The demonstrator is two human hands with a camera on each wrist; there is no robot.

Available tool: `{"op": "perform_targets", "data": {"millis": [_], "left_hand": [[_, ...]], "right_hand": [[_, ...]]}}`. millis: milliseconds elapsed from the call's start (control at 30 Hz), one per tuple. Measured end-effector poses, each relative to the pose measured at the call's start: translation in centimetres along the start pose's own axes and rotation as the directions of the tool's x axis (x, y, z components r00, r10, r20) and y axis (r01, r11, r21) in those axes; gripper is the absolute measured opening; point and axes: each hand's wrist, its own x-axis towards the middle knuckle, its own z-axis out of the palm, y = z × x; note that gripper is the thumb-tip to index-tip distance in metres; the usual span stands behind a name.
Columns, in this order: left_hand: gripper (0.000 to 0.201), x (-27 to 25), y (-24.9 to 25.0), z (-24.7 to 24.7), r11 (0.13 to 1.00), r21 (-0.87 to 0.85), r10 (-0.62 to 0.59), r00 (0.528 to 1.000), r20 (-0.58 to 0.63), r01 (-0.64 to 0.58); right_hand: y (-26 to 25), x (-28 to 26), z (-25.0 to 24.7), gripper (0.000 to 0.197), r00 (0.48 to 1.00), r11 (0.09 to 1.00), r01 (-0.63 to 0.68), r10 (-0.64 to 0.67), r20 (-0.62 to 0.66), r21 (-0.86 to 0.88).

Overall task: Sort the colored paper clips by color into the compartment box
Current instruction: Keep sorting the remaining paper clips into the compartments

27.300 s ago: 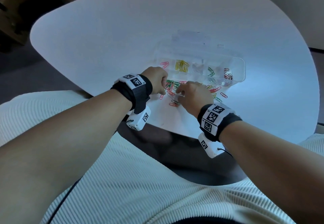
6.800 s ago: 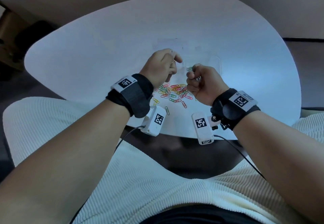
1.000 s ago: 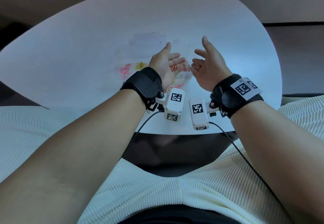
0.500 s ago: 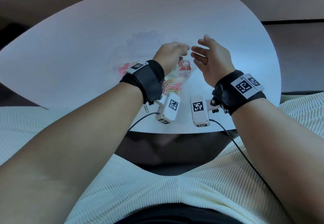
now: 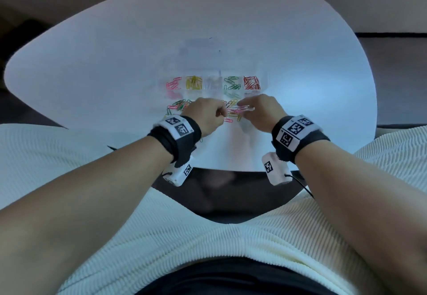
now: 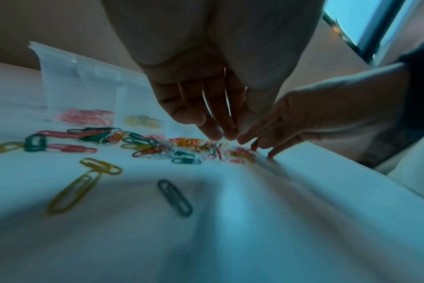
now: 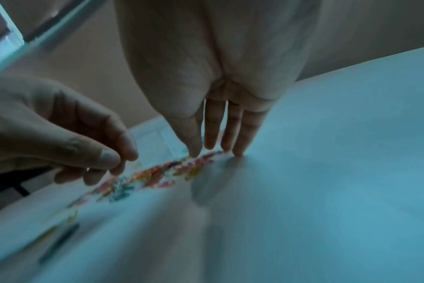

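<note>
Clear compartment box (image 5: 263, 80) sits flat on the white tabletop (image 5: 92, 70), far side of the loose pile. Compartments left to right: pink clips (image 5: 172, 85), yellow clips (image 5: 193, 82), one with pale contents too blurred to identify, green clips (image 5: 232, 83), red clips (image 5: 251, 82). Unsorted mixed clips (image 6: 155, 147) lie scattered flat just near of the box; a couple of yellow strays (image 6: 85, 178) and one dark green clip (image 6: 174, 197) sit nearer still.

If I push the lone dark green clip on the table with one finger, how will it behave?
The dark green clip lies flat on the smooth white table, so it would probably slide, not roll. It looks like thin wire, likely very light. Lying so flat, it may be hard to pinch.
</note>
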Motion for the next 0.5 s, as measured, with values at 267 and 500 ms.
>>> {"op": "perform_targets", "data": {"millis": [267,500], "left_hand": [[0.032,1.2,-0.6,2.8,0.94,0.201,0.25,0.958,0.142,-0.275],[0.021,1.6,-1.0,3.3,0.896,0.329,0.253,0.951,0.179,-0.3]], "right_hand": [[1.0,0.2,1.4,0.017,0.994,0.994,0.007,-0.018,-0.109,-0.105],[0.9,0.4,2.1,0.013,0.99,0.999,-0.016,0.01,-0.143,-0.04]]}}
